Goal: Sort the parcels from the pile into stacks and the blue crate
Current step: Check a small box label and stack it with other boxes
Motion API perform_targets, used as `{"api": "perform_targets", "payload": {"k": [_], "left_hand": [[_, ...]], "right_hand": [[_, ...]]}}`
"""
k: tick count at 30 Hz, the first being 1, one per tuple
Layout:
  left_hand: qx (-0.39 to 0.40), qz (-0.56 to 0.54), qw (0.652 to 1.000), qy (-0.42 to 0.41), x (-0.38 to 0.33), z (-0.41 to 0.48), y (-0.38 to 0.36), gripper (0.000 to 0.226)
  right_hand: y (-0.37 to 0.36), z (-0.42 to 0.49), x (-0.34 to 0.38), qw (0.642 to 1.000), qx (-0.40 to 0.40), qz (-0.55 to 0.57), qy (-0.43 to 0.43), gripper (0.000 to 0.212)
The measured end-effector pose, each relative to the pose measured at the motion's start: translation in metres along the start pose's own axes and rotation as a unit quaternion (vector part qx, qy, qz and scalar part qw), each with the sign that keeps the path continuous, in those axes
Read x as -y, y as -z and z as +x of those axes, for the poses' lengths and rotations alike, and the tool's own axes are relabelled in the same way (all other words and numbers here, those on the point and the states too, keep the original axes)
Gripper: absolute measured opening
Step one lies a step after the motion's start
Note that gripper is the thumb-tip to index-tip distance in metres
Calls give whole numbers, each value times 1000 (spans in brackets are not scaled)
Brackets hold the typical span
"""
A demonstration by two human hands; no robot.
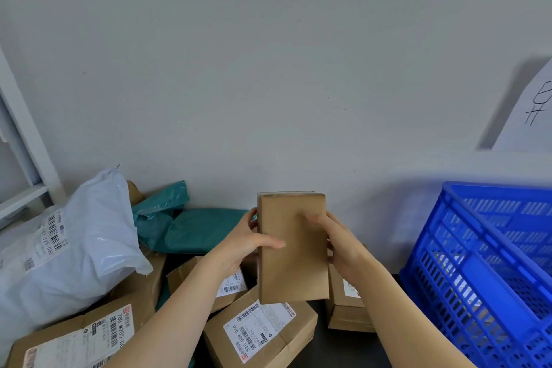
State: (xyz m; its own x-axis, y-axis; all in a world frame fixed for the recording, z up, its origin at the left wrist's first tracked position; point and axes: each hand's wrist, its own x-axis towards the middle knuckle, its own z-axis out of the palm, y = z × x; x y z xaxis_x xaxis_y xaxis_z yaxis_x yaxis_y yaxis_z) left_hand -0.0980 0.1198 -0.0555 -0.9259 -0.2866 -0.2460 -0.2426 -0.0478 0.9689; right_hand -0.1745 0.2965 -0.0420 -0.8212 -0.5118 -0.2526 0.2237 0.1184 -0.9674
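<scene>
Blue plastic forms the crate (478,293) at the right, its open top facing up. To the left, a white bag (74,248) and green bags (197,230) lie on the pile (263,334) of labelled cardboard parcels. Above that pile, a plain brown box (292,263) is held upright between both hands, and its near face shows no label. I judge the step to be checking this box. It should be turned until the label shows, with the grip kept on its long edges, and only then carried to the crate or a stack. The left hand (245,243) grips the left edge, thumb laid across the front and fingers behind. The right hand (340,245) clasps the right edge; its fingertips on the front are blurred.
</scene>
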Motion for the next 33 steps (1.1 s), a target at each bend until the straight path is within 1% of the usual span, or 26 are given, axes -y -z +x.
{"api": "perform_targets", "payload": {"k": [2,3,4,6,8,10,14,16,18,19,21,23,29,33], "left_hand": [[-7,40,999,-8,2,1,2,109],[-5,61,998,-12,3,1,3,113],[-2,77,997,-16,3,0,3,115],[5,99,995,-30,3,-3,3,117],[14,115,992,-41,2,-5,2,118],[28,113,992,-50,3,-6,1,115],[75,45,995,-52,3,-7,0,113],[93,2,995,-38,1,-9,0,108],[80,-38,996,-17,-1,-10,-1,101],[60,-54,997,-8,-2,-9,-3,92],[15,-87,996,8,-3,-8,-9,67],[-7,-104,994,18,-4,-9,-16,54],[-30,-133,991,1,-5,-9,-18,43],[-37,-126,991,-11,-5,-9,-19,46]], "right_hand": [[1,1,0,1000,-15,-2,-12,31],[0,2,0,1000,-23,0,-16,32],[0,2,1,999,-30,1,-21,38],[-1,5,1,999,-42,7,-32,57],[-2,5,2,998,-47,11,-41,66],[-3,6,2,998,-49,4,-48,63],[-7,3,-1,998,-49,-9,-47,43],[-8,1,-2,998,-50,-3,-48,39],[-9,1,-2,998,-48,-1,-48,38],[-10,1,-3,998,-48,-2,-51,38],[-13,0,-3,997,-48,-5,-52,39],[-15,-2,-1,998,-47,-4,-51,39],[-23,-1,-1,997,-64,-5,-34,35],[-25,-1,0,998,-55,1,-20,26]]}}
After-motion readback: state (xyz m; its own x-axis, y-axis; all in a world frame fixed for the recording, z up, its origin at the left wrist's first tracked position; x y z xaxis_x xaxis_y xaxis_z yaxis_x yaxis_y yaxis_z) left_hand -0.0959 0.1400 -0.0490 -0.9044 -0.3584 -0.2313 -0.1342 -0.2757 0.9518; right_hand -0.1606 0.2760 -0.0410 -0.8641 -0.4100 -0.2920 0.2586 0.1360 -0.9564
